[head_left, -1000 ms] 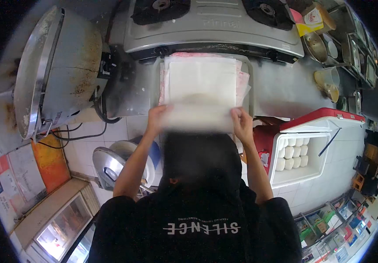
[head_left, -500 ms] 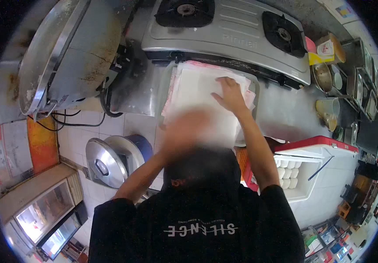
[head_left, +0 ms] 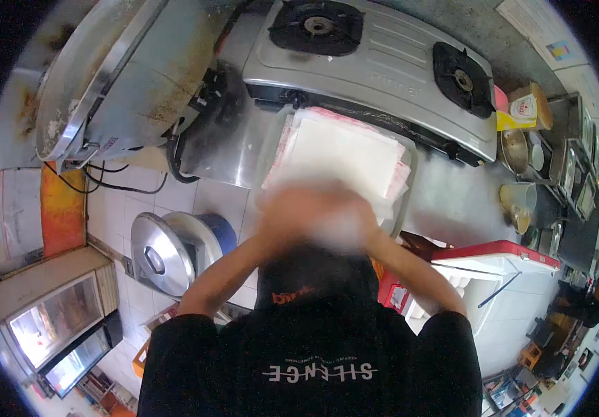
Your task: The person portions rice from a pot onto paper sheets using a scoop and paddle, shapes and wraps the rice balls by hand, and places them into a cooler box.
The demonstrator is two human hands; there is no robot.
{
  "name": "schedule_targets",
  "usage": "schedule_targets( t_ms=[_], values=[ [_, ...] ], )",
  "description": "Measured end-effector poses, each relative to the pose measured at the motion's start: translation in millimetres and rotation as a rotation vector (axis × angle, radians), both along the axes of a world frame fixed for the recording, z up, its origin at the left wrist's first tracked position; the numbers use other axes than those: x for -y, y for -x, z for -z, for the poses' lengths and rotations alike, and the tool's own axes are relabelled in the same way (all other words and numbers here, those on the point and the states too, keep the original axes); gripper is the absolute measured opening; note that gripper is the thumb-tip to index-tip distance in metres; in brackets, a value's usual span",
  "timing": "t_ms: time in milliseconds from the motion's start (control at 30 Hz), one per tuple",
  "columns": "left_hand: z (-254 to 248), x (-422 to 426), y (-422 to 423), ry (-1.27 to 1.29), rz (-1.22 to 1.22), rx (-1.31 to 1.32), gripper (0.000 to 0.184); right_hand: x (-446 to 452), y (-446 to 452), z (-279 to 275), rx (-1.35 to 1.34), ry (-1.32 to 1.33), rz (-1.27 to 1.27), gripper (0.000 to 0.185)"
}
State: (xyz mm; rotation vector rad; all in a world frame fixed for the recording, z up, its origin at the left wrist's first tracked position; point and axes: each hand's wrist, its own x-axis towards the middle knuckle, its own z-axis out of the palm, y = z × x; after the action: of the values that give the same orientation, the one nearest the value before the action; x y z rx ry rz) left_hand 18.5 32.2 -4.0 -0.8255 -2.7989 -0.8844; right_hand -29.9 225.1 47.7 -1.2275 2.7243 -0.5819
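A stack of white paper sheets [head_left: 344, 149], with pink-red print showing at the edges, lies in a pale tray [head_left: 408, 187] on the steel counter. Close to my body, over the near edge of the stack, my left hand [head_left: 292, 208] and my right hand [head_left: 356, 212] are together and smeared by motion. A blurred whitish patch [head_left: 341, 233] shows between and below them; I cannot make out what it is. The fingers of both hands are too blurred to read, and it is unclear whether either hand touches the paper.
A two-burner gas stove [head_left: 390, 73] stands behind the tray. On the left are a large metal drum-like vessel [head_left: 153, 90] and a lidded pot [head_left: 162, 254]. At right, an open red-and-white cooler box [head_left: 494, 254] holds white rounded pieces. Bowls and a yellowish cup [head_left: 518, 201] stand beyond.
My right hand has drawn back from the far part of the paper stack toward my body and joined my left hand. The whole view has shifted slightly.
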Motion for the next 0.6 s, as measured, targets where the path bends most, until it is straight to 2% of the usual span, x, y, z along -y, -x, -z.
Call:
schedule_targets(
  t_ms=[100, 133, 200, 233, 300, 333, 367, 400, 433, 467, 533, 600],
  values=[
    [17.6, 24.9, -11.5, 0.057, 0.097, 0.099, 0.031, 0.9, -27.4, 32.9, 0.216, 0.213, 0.131, 0.053],
    [-3.7, 27.3, -7.8, 0.008, 0.185, 0.054, 0.031, 2.5, -31.8, 44.2, 0.274, 0.273, 0.181, 0.056],
    [-45.9, 27.3, 2.0, -0.035, 0.3, 0.018, 0.032, 5.9, -40.7, 62.4, 0.148, 0.27, 0.222, 0.056],
    [-59.7, 24.3, 7.3, -0.062, 0.287, -0.114, 0.034, 6.4, -41.5, 51.3, 0.156, 0.277, 0.243, 0.056],
    [-59.9, 18.1, 16.8, -0.019, 0.241, -0.215, 0.038, 2.4, -42.1, 29.5, -0.181, 0.218, 0.209, 0.053],
    [-60.0, 15.0, 21.5, 0.002, 0.215, -0.264, 0.04, -2.1, -47.1, 27.3, -0.174, 0.224, 0.229, 0.053],
    [-36.5, 23.6, 20.4, -0.038, 0.197, -0.21, 0.042, -10.4, -52.2, 26.0, -0.061, 0.371, 0.248, 0.052],
    [-21.8, 31.2, 20.4, -0.076, 0.185, -0.158, 0.044, -21.7, -59.5, 30.0, -0.054, 0.361, 0.264, 0.047],
    [-21.2, 36.4, 20.5, -0.065, 0.195, -0.143, 0.035, -33.0, -66.2, 33.9, -0.046, 0.35, 0.28, 0.042],
    [-17.1, 42.7, 21.2, -0.053, 0.25, -0.145, 0.035, -45.0, -70.5, 44.4, -0.059, 0.365, 0.333, 0.042],
    [-9.7, 55.3, 22.0, -0.032, 0.227, -0.027, 0.024, -58.6, -77.9, 63.2, -0.118, 0.1, 0.278, 0.033],
    [-24.2, 50.4, 29.1, 0.02, 0.281, 0.002, 0.018, -51.5, -65.1, 35.5, -0.136, 0.086, 0.4, 0.028]
  ],
)
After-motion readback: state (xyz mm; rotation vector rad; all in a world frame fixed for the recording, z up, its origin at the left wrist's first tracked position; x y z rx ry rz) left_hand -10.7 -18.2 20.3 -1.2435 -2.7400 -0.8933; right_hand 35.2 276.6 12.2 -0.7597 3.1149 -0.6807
